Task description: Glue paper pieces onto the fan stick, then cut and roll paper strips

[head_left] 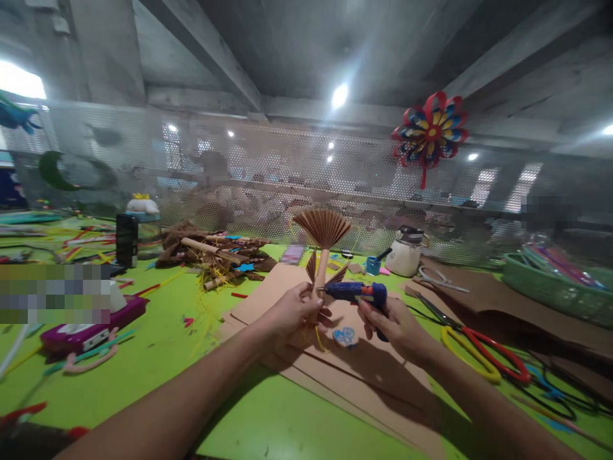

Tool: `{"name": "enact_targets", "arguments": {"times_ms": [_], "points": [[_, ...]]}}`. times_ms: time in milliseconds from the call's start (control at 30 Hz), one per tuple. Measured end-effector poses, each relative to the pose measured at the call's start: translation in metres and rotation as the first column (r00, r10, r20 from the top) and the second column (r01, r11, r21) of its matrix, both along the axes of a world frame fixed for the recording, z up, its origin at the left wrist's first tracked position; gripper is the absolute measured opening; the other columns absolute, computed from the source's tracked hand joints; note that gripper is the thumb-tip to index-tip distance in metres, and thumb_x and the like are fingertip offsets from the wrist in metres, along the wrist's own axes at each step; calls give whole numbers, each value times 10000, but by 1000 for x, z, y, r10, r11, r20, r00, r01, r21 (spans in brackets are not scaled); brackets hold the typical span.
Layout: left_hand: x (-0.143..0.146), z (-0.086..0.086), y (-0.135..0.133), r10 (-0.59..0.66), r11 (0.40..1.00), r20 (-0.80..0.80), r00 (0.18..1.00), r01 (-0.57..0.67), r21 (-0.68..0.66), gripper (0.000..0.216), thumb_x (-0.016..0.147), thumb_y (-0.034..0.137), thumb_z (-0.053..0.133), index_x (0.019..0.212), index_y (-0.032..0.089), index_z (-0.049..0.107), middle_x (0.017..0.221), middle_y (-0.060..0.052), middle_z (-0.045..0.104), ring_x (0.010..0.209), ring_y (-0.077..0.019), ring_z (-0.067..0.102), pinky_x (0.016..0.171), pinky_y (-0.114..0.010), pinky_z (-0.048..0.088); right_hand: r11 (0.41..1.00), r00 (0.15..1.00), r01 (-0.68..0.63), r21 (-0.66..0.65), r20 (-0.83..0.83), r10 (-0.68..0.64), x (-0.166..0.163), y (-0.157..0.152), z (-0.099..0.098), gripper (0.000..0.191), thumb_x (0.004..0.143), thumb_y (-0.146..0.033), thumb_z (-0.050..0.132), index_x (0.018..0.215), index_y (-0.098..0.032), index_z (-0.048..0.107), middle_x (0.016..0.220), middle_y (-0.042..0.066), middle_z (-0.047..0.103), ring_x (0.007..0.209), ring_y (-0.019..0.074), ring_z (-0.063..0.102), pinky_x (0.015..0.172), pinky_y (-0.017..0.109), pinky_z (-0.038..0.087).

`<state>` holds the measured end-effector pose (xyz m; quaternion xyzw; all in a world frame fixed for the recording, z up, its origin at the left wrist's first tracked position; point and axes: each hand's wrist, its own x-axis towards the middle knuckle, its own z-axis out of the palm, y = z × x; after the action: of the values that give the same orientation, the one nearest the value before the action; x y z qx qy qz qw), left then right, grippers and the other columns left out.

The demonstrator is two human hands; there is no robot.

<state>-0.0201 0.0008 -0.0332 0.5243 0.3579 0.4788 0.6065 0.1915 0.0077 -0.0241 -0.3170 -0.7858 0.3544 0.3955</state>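
My left hand [299,312] is closed around the lower part of a brown paper tube [322,265], which stands upright. A pleated brown paper fan [324,227] spreads from the tube's top, and smaller pleated pieces [335,276] stick out at its sides. In my right hand [395,326] is a blue hot glue gun [357,292], its nozzle pointing left at the tube near my left fingers. Whether the nozzle touches the paper I cannot tell. Below the hands, a small piece with blue drawing [345,336] lies on stacked brown cardboard sheets [373,390].
Red-and-yellow-handled scissors [479,348] lie right of the cardboard on the green table [249,425]. Farther right stands a green basket [558,287]. A white jug [403,254] and a small blue jar [372,265] are behind. Left are a paper-and-straw bundle [220,255] and a purple box [96,326].
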Motion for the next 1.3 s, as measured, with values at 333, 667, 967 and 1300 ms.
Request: {"name": "enact_targets", "arguments": {"times_ms": [333, 667, 967, 1300], "points": [[-1, 5, -2, -58, 998, 72, 996, 59, -14, 248, 799, 210, 623, 961, 145, 447, 766, -80, 640, 652, -165, 658, 580, -269, 543, 1000, 999, -2, -28, -46, 0, 8, 6, 0, 394, 872, -517, 426, 810, -143, 535, 602, -14, 442, 546, 126, 498, 529, 263, 401], [-2, 8, -4, -131, 990, 106, 986, 136, -43, 214, 806, 186, 605, 944, 136, 449, 747, -85, 646, 649, -165, 655, 612, -289, 542, 996, 998, -59, -63, -28, 58, 12, 5, 2, 367, 887, -473, 433, 795, -138, 551, 634, 6, 479, 573, 125, 499, 548, 263, 397], [0, 8, -3, -139, 988, 71, 988, 143, -52, 240, 798, 174, 603, 974, 152, 441, 748, -76, 649, 649, -170, 664, 590, -274, 541, 998, 997, -32, -50, -68, 29, 10, 5, 5, 388, 857, -511, 456, 746, -148, 536, 631, 9, 478, 564, 127, 484, 545, 268, 395], [-1, 4, -3, -143, 989, 34, 989, 144, -18, 221, 805, 223, 610, 944, 153, 453, 794, -88, 653, 645, -156, 660, 537, -232, 516, 999, 999, -48, -10, 23, 48, 14, 4, 10, 359, 863, -476, 458, 705, -157, 506, 647, 5, 485, 573, 124, 504, 545, 265, 380]]}}
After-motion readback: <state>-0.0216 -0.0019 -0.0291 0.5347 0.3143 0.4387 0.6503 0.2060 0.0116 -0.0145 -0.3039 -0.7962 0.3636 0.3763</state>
